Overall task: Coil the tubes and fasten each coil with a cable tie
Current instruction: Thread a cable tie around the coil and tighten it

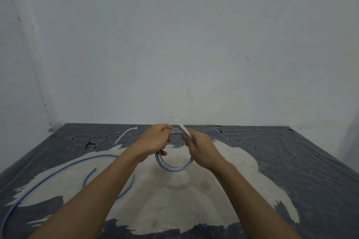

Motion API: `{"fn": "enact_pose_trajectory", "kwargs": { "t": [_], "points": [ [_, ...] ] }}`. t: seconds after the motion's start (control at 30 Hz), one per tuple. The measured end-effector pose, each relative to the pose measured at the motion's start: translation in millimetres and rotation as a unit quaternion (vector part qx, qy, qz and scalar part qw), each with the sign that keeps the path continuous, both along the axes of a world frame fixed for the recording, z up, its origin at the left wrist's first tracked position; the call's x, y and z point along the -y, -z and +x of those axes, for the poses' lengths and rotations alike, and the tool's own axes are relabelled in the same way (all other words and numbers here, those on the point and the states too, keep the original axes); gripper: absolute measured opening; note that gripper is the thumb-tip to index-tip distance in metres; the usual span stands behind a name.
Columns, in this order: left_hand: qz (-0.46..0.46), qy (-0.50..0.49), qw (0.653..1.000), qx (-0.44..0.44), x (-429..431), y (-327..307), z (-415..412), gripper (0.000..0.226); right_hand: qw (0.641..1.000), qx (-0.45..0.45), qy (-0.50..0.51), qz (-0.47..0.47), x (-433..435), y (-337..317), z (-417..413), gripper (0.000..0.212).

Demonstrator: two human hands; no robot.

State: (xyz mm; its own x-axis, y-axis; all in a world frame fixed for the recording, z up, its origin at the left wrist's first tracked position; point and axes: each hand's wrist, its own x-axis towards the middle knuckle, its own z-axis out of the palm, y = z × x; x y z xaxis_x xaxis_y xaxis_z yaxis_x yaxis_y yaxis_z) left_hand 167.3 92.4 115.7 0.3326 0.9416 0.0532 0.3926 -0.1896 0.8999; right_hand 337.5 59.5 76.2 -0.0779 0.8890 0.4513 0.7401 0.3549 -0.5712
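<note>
Well left of my fingers, a loose blue-striped tube (104,155) curves across the worktop (291,161), with a spare cable tie (125,134) lying beyond it. My left hand (155,140) has its fingers curled round the top of the coil (174,168), which hangs below. My right hand (202,149) pinches a white cable tie (183,127) against the coil's top, the tie's free end pointing up and away.

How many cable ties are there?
2. The right hand pinches one cable tie by the coiled tube; the other cable tie lies on the table, far left. More may be hidden.
</note>
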Motion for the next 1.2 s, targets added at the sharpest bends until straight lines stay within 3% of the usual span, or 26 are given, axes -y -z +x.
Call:
{"fn": "enact_pose_trajectory", "kwargs": {
  "t": [0.27, 0.43, 0.53, 0.63, 0.8, 1.03, 1.2],
  "points": [
    [0.048, 0.039, 0.998, -0.034, -1.3, 3.4, -4.2, 0.029, 1.000, -0.010, 0.005, 0.006, -7.1, 1.0, 5.9, 0.023],
    [0.028, -0.009, 0.997, 0.072, -5.2, 8.1, 1.3, 0.024, 0.992, -0.130, 0.002, 0.006, -5.9, -0.9, 3.6, 0.020],
    [0.016, -0.063, 0.987, 0.149, -8.0, 8.9, 2.0, 0.023, 0.979, -0.197, 0.005, -0.060, -2.5, -0.3, 6.2, 0.021],
    [0.012, -0.090, 0.979, 0.183, -12.9, 9.4, 0.7, 0.020, 0.971, -0.210, 0.004, -0.119, 0.6, 2.6, 9.1, 0.026],
    [-0.009, -0.078, 0.981, 0.180, -11.3, 8.1, 2.6, 0.023, 0.963, -0.239, 0.017, -0.126, -1.5, 1.3, 3.0, 0.020],
    [-0.027, 0.014, 0.999, 0.014, -8.5, -0.9, -6.6, 0.030, 0.968, -0.231, 0.000, -0.100, 0.5, 5.9, 0.9, 0.027],
    [-0.071, 0.008, 0.997, 0.037, -9.1, -1.0, -7.2, 0.030, 0.978, -0.193, 0.000, -0.084, 0.3, 8.6, 7.1, 0.023]
  ]
}}
